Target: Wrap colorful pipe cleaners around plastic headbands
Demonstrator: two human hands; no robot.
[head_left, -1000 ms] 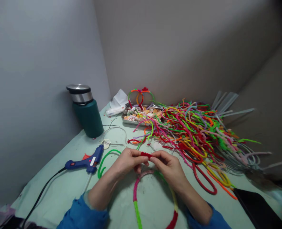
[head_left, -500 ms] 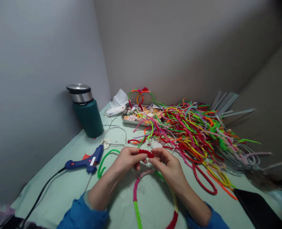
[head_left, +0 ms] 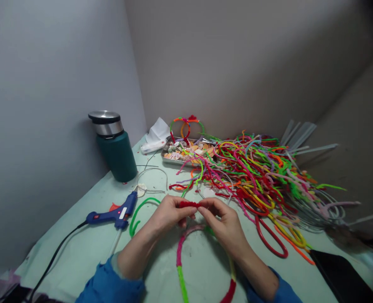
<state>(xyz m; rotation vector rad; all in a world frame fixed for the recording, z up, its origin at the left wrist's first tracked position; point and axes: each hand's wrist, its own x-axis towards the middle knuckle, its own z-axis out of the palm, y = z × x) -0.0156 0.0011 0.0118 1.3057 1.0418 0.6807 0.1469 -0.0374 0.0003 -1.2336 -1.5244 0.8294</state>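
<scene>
A short red fuzzy piece (head_left: 189, 204) is pinched between my left hand (head_left: 170, 213) and my right hand (head_left: 217, 213), whose fingertips meet at its right end. Both hands are closed on it, above the table. Below them lies a large hoop (head_left: 179, 252) wrapped in pink, green, yellow and red; its upper right part is partly hidden by my right hand. A green fuzzy stem (head_left: 141, 205) curves on the table just left of my left hand.
A blue glue gun (head_left: 113, 216) with a black cord lies at the left, near a green bottle (head_left: 118, 155). Behind the hands are a metal tray (head_left: 173, 160) of small pieces and decorated hoops. Colourful stems (head_left: 252, 168) pile up at the right, beyond red-handled scissors (head_left: 270, 237).
My right fingertips have closed in toward my left ones, and less of the red piece shows between them. The hoop and the things on the table have stayed in place.
</scene>
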